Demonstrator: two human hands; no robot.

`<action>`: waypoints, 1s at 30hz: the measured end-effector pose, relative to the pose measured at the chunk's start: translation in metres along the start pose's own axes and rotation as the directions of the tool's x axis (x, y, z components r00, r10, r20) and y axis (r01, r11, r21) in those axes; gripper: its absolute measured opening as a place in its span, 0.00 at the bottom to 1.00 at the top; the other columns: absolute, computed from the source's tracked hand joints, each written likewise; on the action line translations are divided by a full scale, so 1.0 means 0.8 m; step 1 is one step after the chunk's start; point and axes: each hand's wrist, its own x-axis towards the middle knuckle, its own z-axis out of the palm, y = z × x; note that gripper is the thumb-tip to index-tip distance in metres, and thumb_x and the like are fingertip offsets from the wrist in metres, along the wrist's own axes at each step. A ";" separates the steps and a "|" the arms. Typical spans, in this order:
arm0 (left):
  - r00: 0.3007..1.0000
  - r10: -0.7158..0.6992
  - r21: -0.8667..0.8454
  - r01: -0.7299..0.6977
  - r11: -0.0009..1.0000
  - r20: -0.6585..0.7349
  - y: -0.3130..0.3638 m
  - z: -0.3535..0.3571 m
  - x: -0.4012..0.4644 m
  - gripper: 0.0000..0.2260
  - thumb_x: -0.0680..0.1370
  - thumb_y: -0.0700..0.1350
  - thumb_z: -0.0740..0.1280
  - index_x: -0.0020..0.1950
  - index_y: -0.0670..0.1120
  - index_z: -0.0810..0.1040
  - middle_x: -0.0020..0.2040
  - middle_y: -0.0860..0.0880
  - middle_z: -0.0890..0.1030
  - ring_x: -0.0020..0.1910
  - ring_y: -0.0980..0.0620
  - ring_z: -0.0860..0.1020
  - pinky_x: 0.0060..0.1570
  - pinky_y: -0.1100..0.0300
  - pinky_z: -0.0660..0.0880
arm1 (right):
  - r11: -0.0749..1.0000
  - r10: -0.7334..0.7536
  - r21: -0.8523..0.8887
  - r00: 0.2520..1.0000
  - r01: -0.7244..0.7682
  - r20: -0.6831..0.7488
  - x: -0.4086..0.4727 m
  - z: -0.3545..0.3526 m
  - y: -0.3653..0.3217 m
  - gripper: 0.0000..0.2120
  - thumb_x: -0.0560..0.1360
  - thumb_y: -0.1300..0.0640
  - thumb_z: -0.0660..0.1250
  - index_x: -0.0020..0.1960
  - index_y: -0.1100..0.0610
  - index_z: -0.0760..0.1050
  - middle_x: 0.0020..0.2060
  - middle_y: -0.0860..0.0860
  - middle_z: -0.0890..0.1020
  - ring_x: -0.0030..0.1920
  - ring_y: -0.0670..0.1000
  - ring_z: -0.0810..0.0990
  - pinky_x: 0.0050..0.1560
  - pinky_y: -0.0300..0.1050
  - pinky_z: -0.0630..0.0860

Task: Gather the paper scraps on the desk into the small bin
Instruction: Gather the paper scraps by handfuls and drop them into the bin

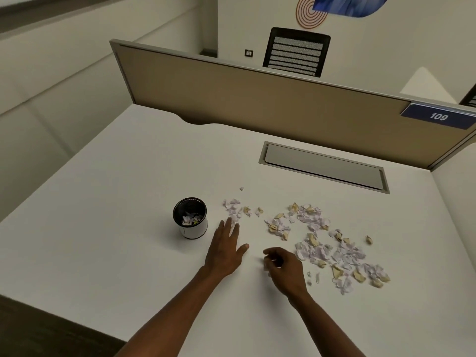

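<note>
Our left hand [226,249] lies flat with straight fingers on the desk [128,228], its tips touching the near cluster of paper scraps [233,210] just right of the small bin [190,218]. Our right hand [282,266] is curled, seemingly pinching a few bits, though we cannot tell for sure. We should sweep that cluster together before lifting. The bin stands upright, scraps already in its bottom; the main spread [334,248] remains farther right.
</note>
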 end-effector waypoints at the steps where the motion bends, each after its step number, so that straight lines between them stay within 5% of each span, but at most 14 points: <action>1: 1.000 0.022 0.016 -0.022 1.000 -0.014 0.000 0.005 -0.002 0.32 0.83 0.60 0.55 0.82 0.47 0.50 0.83 0.46 0.45 0.81 0.46 0.42 0.79 0.55 0.44 | 1.000 -0.003 0.001 1.000 0.003 -0.004 0.003 -0.002 -0.002 0.09 0.77 0.59 0.68 0.51 0.46 0.82 0.46 0.43 0.85 0.44 0.44 0.84 0.49 0.50 0.84; 6: 0.983 0.155 -0.067 -0.162 0.985 -0.094 0.003 0.022 -0.033 0.29 0.83 0.60 0.54 0.81 0.52 0.52 0.82 0.52 0.52 0.81 0.51 0.48 0.80 0.55 0.48 | 0.990 -0.129 -0.062 0.991 0.127 -0.028 0.040 0.001 -0.034 0.08 0.77 0.59 0.68 0.52 0.49 0.82 0.48 0.42 0.85 0.44 0.40 0.82 0.48 0.43 0.83; 9: 0.977 0.085 -0.218 -0.129 0.967 -0.197 0.003 0.017 -0.045 0.27 0.83 0.56 0.57 0.81 0.53 0.56 0.81 0.53 0.55 0.81 0.54 0.51 0.78 0.56 0.55 | 0.942 -0.278 -0.196 0.960 0.274 0.005 0.077 0.015 -0.066 0.11 0.78 0.61 0.65 0.56 0.53 0.82 0.51 0.49 0.85 0.47 0.44 0.83 0.51 0.36 0.79; 12: 0.964 -0.056 -0.309 -0.028 0.951 -0.259 -0.007 0.011 -0.049 0.25 0.83 0.52 0.59 0.80 0.51 0.58 0.81 0.51 0.59 0.80 0.54 0.53 0.77 0.53 0.60 | 0.844 -0.316 -0.381 0.924 0.378 0.217 0.111 0.034 -0.095 0.20 0.77 0.65 0.62 0.68 0.55 0.75 0.64 0.55 0.80 0.62 0.54 0.78 0.63 0.46 0.75; 15: 0.957 -0.105 -0.318 0.015 0.948 -0.269 -0.020 0.010 -0.050 0.26 0.83 0.51 0.60 0.80 0.51 0.58 0.81 0.50 0.57 0.80 0.54 0.53 0.76 0.52 0.63 | 0.715 -0.243 -0.522 0.866 0.465 0.437 0.132 0.054 -0.110 0.34 0.73 0.69 0.62 0.77 0.55 0.62 0.76 0.57 0.66 0.75 0.58 0.64 0.71 0.53 0.70; 18: 0.959 -0.074 -0.281 -0.006 0.960 -0.274 -0.029 0.013 -0.049 0.27 0.83 0.52 0.59 0.81 0.52 0.56 0.82 0.51 0.55 0.80 0.56 0.51 0.77 0.54 0.62 | 0.548 -0.228 -0.604 0.798 0.579 0.558 0.134 0.066 -0.108 0.35 0.74 0.68 0.62 0.79 0.57 0.57 0.78 0.58 0.60 0.77 0.60 0.58 0.72 0.56 0.68; 20: 0.957 -0.063 -0.266 -0.015 0.964 -0.282 -0.032 0.018 -0.047 0.27 0.83 0.54 0.58 0.81 0.52 0.55 0.82 0.52 0.54 0.81 0.57 0.51 0.77 0.55 0.61 | 0.464 -0.257 -0.623 0.769 0.629 0.585 0.128 0.070 -0.101 0.31 0.74 0.66 0.63 0.76 0.58 0.62 0.77 0.58 0.63 0.75 0.60 0.61 0.69 0.55 0.70; 25: 0.945 -0.067 -0.272 -0.024 0.962 -0.320 -0.031 0.029 -0.041 0.32 0.82 0.64 0.55 0.81 0.53 0.51 0.82 0.52 0.54 0.80 0.58 0.52 0.76 0.61 0.59 | 0.576 -0.326 -0.538 0.777 0.615 0.539 0.122 0.073 -0.102 0.29 0.70 0.69 0.62 0.70 0.53 0.72 0.67 0.54 0.75 0.64 0.58 0.74 0.54 0.50 0.76; 30: 0.940 -0.111 -0.291 0.013 0.957 -0.322 -0.031 0.031 -0.039 0.33 0.81 0.66 0.53 0.81 0.56 0.47 0.82 0.56 0.52 0.80 0.61 0.50 0.75 0.65 0.55 | 0.613 -0.347 -0.557 0.824 0.560 0.448 0.150 0.074 -0.129 0.35 0.68 0.71 0.62 0.73 0.53 0.67 0.70 0.55 0.71 0.68 0.59 0.71 0.55 0.51 0.77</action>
